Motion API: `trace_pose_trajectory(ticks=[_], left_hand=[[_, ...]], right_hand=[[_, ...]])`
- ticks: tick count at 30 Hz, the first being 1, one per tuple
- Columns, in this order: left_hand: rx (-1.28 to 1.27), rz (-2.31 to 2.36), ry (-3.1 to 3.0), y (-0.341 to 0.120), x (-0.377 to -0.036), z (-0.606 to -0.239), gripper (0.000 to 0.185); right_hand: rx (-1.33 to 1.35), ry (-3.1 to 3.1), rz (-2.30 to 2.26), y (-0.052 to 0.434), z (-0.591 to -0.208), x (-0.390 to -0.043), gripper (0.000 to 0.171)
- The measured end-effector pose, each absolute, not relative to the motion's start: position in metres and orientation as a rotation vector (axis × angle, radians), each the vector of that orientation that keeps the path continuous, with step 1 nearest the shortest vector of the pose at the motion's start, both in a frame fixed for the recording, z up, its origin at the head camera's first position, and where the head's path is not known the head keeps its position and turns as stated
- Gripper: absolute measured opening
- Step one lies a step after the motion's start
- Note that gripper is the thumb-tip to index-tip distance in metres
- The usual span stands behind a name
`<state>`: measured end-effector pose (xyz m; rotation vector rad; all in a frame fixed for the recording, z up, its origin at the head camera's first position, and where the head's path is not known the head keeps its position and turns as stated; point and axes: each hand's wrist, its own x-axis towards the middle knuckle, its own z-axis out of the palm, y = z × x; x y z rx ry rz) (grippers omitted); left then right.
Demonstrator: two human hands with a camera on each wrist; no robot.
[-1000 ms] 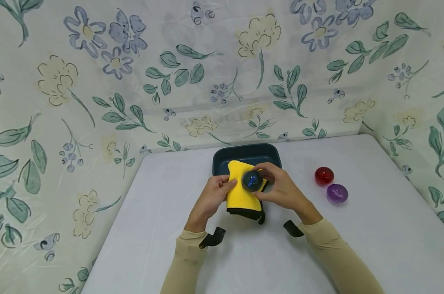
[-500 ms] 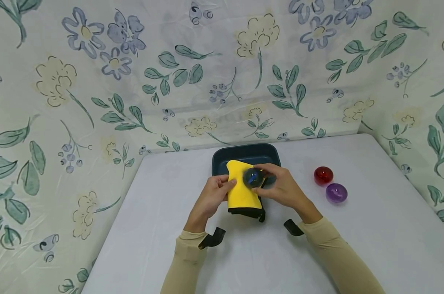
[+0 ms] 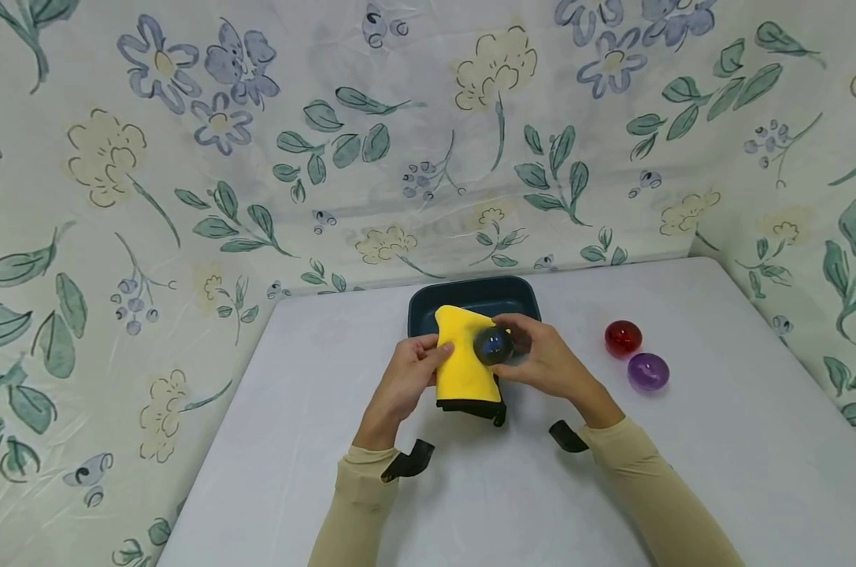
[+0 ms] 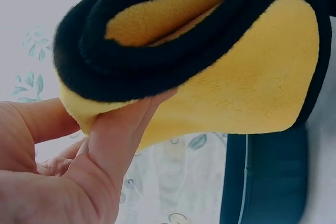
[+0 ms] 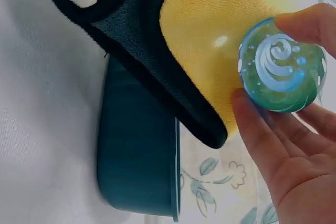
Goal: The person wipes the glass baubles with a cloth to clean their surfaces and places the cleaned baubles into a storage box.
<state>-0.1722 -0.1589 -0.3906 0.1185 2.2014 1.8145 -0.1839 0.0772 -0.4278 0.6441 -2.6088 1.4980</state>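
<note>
My left hand (image 3: 413, 370) pinches the left side of a folded yellow cloth (image 3: 463, 378) with black edging, thumb in front. The left wrist view shows the rolled fold of the cloth (image 4: 247, 77) over the left fingers. Between thumb and fingers my right hand (image 3: 544, 362) holds a clear blue glass ball (image 3: 494, 346) in front of the cloth's right side. A white swirl shows inside the glass ball (image 5: 281, 66) in the right wrist view. Both hands are raised just in front of a dark teal tray (image 3: 473, 290), whose near part is hidden by the cloth.
On the white table (image 3: 293, 409), a red ball (image 3: 623, 339) and a purple ball (image 3: 648, 372) lie side by side to the right of my right hand. Flower-patterned sheeting (image 3: 257, 197) hangs behind the table and along its sides.
The glass ball has shifted slightly right over the cloth, together with my right hand's fingers. My left hand keeps its pinch on the cloth.
</note>
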Motion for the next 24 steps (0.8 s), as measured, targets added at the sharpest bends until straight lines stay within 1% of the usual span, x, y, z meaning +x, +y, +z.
trace_pose_trajectory(ticks=[11,18,24], left_hand=[[0.096,1.885,2.172,-0.1594,-0.1731,-0.3907,0.04],[0.087,1.905,2.161,-0.1595,-0.1734,-0.3903,0.039],[0.077,1.899,2.175,-0.1602,-0.1732,-0.3894,0.04]], right_hand=[[0.699,-2.619,1.514,0.0784,-0.428,-0.1846,0.066],[0.696,-2.641,1.393,0.0807,-0.4278,-0.1853,0.065],[0.724,-2.614,1.434,0.0812,-0.4279,-0.1853,0.063]])
